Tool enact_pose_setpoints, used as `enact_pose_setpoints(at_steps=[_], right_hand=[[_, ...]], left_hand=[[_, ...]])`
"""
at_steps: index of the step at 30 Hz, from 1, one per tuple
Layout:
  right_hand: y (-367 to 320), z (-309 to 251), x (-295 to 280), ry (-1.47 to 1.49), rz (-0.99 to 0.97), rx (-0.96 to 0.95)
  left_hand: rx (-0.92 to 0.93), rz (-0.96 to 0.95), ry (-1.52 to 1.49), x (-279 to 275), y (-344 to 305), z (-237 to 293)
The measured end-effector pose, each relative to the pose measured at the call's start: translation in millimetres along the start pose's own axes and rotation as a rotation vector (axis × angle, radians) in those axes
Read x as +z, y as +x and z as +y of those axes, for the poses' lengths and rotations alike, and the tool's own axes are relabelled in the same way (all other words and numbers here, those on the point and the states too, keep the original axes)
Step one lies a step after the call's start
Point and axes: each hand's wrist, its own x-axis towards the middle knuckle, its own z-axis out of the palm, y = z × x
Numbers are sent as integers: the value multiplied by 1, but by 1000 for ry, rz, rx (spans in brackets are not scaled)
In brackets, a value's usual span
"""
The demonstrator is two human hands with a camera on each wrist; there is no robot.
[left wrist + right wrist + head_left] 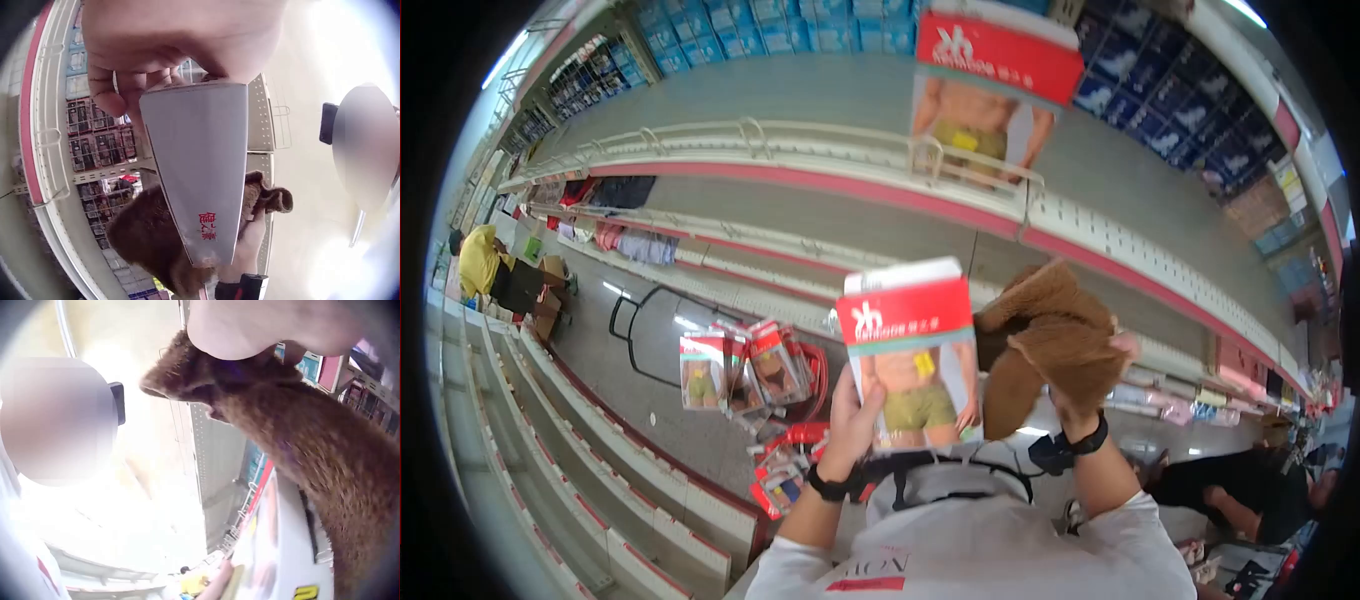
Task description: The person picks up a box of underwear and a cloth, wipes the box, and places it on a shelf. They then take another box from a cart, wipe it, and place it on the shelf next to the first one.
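My left hand [855, 420] grips a red and white underwear box [912, 350] by its left side, thumb across the front. The left wrist view shows the box's plain white side [197, 156] under the curled fingers of the hand [181, 37]. In my right hand [1100, 385] is a bunched brown fuzzy cloth [1050, 340], hanging just right of the box. The right wrist view has the hand [275, 328] closed over the cloth [312, 444], which drapes down across the view.
A similar box [995, 100] stands on the upper shelf [800, 150] ahead. Packages [745, 370] lie piled at lower left beside a black cart frame [635, 325]. A person in yellow [485, 265] is at far left, another in black [1230, 485] at right.
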Motion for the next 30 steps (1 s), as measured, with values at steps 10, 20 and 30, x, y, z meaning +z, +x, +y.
enact_pose_setpoints(at_steps=[10,20,30], right_hand=[[-17,-15,-10,-149,-263,470],[-16,-13,-23,-494,-230,309],[15,-23,-17,-631,-237,48]], left_hand=[[58,-183,9,64,1,37],[166,-232,66,80,-3,44],[239,-338,388,84,-9,42]])
